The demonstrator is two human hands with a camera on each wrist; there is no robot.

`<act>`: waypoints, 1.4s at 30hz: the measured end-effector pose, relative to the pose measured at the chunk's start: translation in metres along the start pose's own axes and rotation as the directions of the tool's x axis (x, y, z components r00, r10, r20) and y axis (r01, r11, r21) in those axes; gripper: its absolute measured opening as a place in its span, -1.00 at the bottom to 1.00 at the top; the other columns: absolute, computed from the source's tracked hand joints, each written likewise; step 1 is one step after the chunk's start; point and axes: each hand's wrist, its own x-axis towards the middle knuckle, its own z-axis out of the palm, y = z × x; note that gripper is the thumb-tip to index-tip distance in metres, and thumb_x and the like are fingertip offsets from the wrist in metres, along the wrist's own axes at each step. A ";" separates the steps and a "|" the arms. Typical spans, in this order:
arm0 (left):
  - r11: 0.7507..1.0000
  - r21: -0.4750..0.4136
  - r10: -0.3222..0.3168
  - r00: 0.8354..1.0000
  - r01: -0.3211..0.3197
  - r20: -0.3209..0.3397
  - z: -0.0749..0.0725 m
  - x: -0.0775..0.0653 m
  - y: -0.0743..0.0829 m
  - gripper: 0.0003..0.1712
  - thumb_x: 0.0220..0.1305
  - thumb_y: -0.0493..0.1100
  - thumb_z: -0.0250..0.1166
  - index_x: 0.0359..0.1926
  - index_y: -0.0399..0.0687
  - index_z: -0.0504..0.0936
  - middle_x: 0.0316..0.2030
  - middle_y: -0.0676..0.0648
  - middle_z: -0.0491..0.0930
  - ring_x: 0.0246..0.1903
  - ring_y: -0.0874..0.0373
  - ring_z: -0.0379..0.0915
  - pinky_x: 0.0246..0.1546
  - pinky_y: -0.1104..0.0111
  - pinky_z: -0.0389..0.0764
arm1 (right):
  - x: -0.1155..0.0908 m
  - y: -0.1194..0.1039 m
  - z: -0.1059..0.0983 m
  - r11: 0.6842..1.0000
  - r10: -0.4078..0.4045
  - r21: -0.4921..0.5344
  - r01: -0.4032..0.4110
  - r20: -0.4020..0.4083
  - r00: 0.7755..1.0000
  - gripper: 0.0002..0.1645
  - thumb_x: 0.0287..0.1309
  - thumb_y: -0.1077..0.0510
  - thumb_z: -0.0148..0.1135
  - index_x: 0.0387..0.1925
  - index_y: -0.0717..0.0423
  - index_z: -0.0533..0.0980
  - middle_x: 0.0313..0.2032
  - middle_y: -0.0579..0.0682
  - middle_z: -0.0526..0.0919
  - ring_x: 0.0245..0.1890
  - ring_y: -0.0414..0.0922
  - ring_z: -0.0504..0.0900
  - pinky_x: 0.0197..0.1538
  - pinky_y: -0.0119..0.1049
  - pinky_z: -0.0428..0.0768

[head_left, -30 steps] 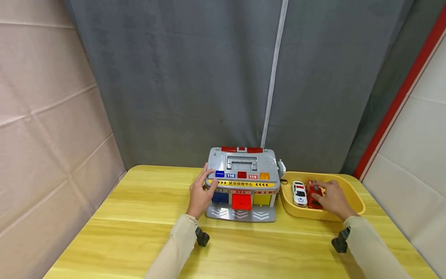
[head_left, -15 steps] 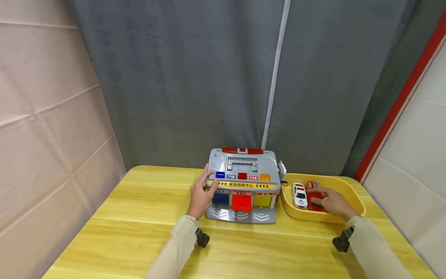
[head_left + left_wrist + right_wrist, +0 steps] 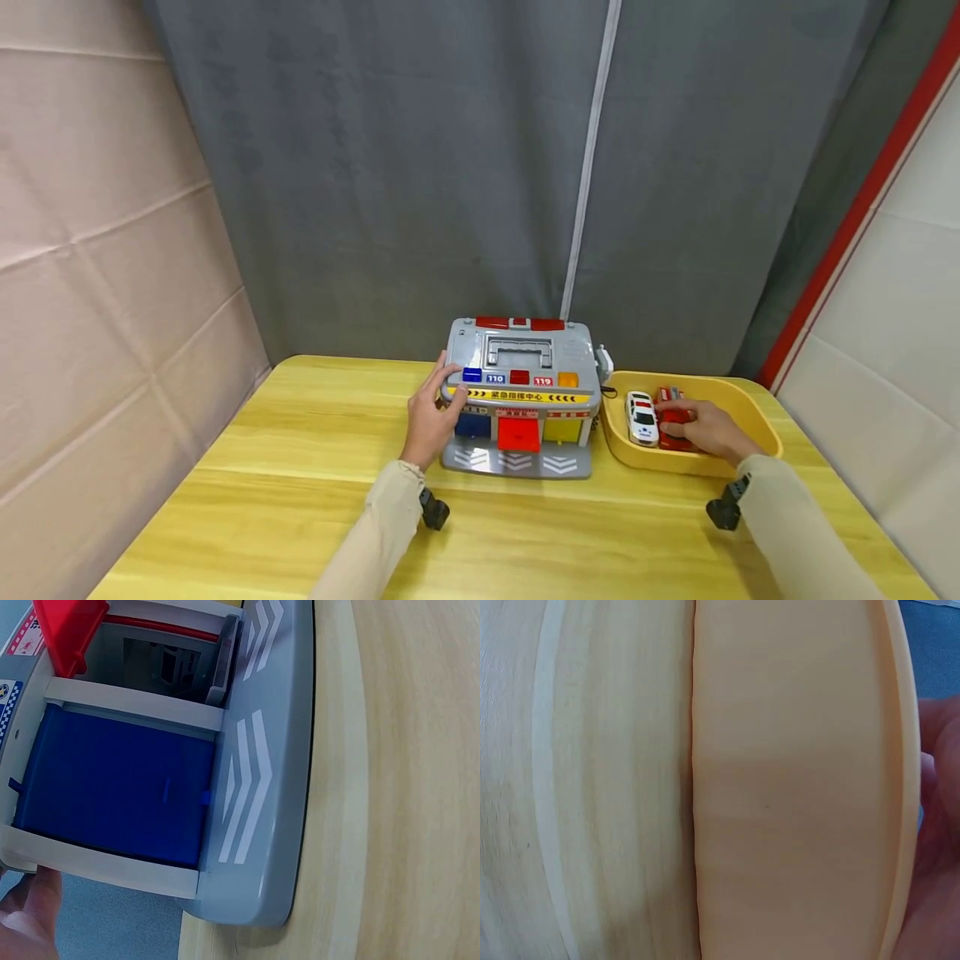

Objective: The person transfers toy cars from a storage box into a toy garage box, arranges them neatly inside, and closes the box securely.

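Observation:
A grey toy rescue station (image 3: 517,392) with a carrying handle on its roof stands on the table. My left hand (image 3: 431,421) holds its left end, thumb at the front edge and fingers by the roof corner. In the left wrist view the blue door (image 3: 116,787) is down, while the red door (image 3: 71,630) is tilted up over an open bay. To the right, my right hand (image 3: 705,425) reaches into a yellow tray (image 3: 757,425) and grips a red toy car (image 3: 670,393), partly covered by the fingers. A white toy police car (image 3: 642,417) lies beside it.
The wooden table (image 3: 322,450) runs on to the left and in front. Behind it hangs a grey curtain (image 3: 375,208). In the right wrist view the tray wall (image 3: 795,787) hides the fingers' work.
My right hand's fingers have shifted left and settled over the red car. The left hand stays on the station, and the head view has moved slightly.

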 end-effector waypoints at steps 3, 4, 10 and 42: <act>1.000 -0.002 0.005 1.000 -0.005 0.003 0.000 0.000 0.000 -0.64 0.39 -0.01 0.25 0.17 0.15 0.59 0.54 0.07 0.19 0.54 -0.02 0.13 0.42 0.02 0.36 | 0.002 0.001 0.002 1.000 0.015 0.021 -0.015 -0.010 1.000 -0.29 0.28 -0.01 0.27 0.37 0.19 0.37 0.33 0.57 0.21 0.17 0.40 0.33 0.29 0.36 0.41; 1.000 -0.002 0.007 1.000 -0.007 0.003 0.000 0.000 0.000 -0.64 0.39 -0.01 0.25 0.17 0.15 0.59 0.54 0.07 0.19 0.54 -0.02 0.13 0.42 0.02 0.37 | 0.002 0.001 0.002 0.999 0.022 0.034 -0.022 -0.014 1.000 -0.29 0.27 0.00 0.28 0.37 0.19 0.37 0.33 0.56 0.22 0.15 0.38 0.34 0.27 0.33 0.44; 1.000 -0.009 0.008 1.000 -0.008 0.001 0.001 0.000 -0.001 -0.65 0.39 -0.01 0.25 0.16 0.16 0.59 0.54 0.06 0.20 0.53 -0.02 0.14 0.37 0.01 0.45 | 0.005 0.006 0.002 0.984 0.043 0.173 -0.040 -0.015 0.999 -0.31 0.22 0.05 0.33 0.34 0.22 0.41 0.22 0.49 0.34 -0.04 0.16 0.47 -0.18 -0.21 0.62; 1.000 -0.016 0.020 1.000 -0.020 -0.008 0.000 0.000 -0.003 -0.65 0.38 0.01 0.25 0.15 0.18 0.60 0.54 0.06 0.20 0.52 -0.07 0.16 0.32 -0.02 0.49 | -0.006 -0.001 -0.001 0.890 0.074 0.456 -0.033 -0.074 0.994 -0.25 0.37 0.02 0.20 0.45 0.24 0.24 0.38 0.44 0.18 0.00 0.03 0.56 -0.08 -0.29 0.76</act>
